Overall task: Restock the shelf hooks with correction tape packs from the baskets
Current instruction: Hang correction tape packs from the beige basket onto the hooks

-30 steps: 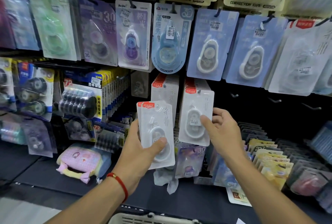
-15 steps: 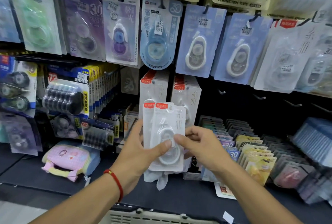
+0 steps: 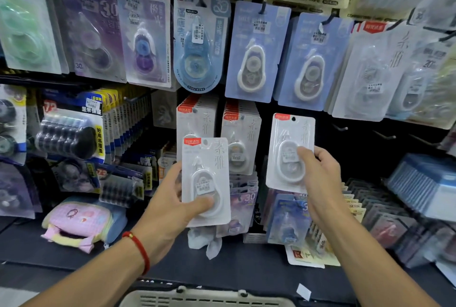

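Right hand (image 3: 320, 178) pinches one white blister-carded correction tape pack with a red corner label (image 3: 291, 151), raised before the dark panel beside two full hooks of matching white packs (image 3: 240, 134); left hand (image 3: 172, 198) grasps a spare identical white pack (image 3: 206, 178) lower down; advisably, align the punched hole with a bare metal hook (image 3: 340, 128), card square, then slide back; grey plastic basket (image 3: 204, 298) below

White correction tape pack (image 3: 206, 181) w/ red corner tag, upright, centre frame, held at lower edge, second identical pack (image 3: 291, 151) upright, right of centre, two full hooks of same packs (image 3: 217, 121) behind, basket rim (image 3: 204, 298) bottom centre
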Tool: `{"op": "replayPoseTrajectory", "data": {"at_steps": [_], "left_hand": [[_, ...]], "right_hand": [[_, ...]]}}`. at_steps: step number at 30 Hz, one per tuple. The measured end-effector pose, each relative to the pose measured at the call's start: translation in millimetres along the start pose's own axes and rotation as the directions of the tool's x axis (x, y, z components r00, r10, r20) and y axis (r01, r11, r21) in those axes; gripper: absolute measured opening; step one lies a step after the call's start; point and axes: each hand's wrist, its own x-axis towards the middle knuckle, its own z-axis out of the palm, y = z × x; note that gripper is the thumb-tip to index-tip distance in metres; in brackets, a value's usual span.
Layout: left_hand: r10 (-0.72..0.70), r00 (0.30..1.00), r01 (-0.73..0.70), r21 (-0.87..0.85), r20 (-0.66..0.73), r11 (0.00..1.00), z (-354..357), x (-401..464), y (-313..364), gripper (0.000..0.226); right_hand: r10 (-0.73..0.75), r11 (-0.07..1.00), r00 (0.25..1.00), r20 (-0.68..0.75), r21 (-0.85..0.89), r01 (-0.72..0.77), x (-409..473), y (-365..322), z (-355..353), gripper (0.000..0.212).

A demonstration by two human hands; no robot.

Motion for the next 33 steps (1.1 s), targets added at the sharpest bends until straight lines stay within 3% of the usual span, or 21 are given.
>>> {"op": "replayPoseTrajectory", "data": {"at_steps": [10, 15, 18, 20, 22, 24, 26, 29, 33], "left_hand": [[-0.011, 1.000, 0.011, 0.032, -0.018, 0.999, -0.5, 0.7, -3.8, 0.075], [-0.010, 1.000, 0.010, 0.000, 0.029, 1.000, 1.6, 1.2, -2.7, 0.067], [-0.007, 0.999, 0.008, -0.019, 0.049, 1.000, 4.5, -0.1, -1.4, 0.075], [-0.002, 0.998, 0.004, -0.028, 0.057, 1.000, 7.1, -1.6, 0.6, 0.076], [-0.007, 0.999, 0.009, -0.036, 0.054, 0.999, 10.2, -3.0, 1.7, 0.077], [-0.012, 0.999, 0.013, -0.039, 0.039, 0.999, 14.4, -3.9, 1.8, 0.079], [-0.018, 0.999, 0.020, -0.042, 0.040, 0.999, 19.3, -5.0, 1.9, 0.078], [-0.027, 0.998, 0.030, -0.046, 0.060, 0.998, 25.5, -7.8, 3.8, 0.072], [-0.052, 0.997, 0.053, -0.023, 0.052, 0.998, 29.8, -8.8, 5.4, 0.060]], "right_hand": [[-0.112, 0.989, 0.993, -0.041, -0.105, 0.108, -1.0, 7.6, -3.7, 0.043], [-0.109, 0.979, 0.993, -0.033, -0.176, 0.101, 0.3, 11.1, -4.8, 0.031], [-0.072, 0.875, 0.996, -0.042, -0.482, 0.043, -0.2, 17.1, -8.4, 0.042], [-0.180, 0.779, 0.983, -0.031, -0.614, 0.123, -9.9, 14.5, -6.5, 0.034], [-0.197, 0.801, 0.966, 0.168, -0.541, 0.257, -19.8, 8.4, 0.2, 0.018], [-0.046, 0.889, 0.892, 0.450, -0.389, 0.243, -33.7, 4.2, 10.9, 0.014], [0.025, 0.912, 0.804, 0.594, -0.343, 0.226, -44.7, 7.4, 19.6, 0.020], [0.018, 0.932, 0.794, 0.608, -0.297, 0.207, -52.6, 16.7, 25.4, 0.027], [0.013, 0.993, 0.916, 0.401, -0.115, 0.036, -46.7, 18.5, 21.6, 0.018]]}}
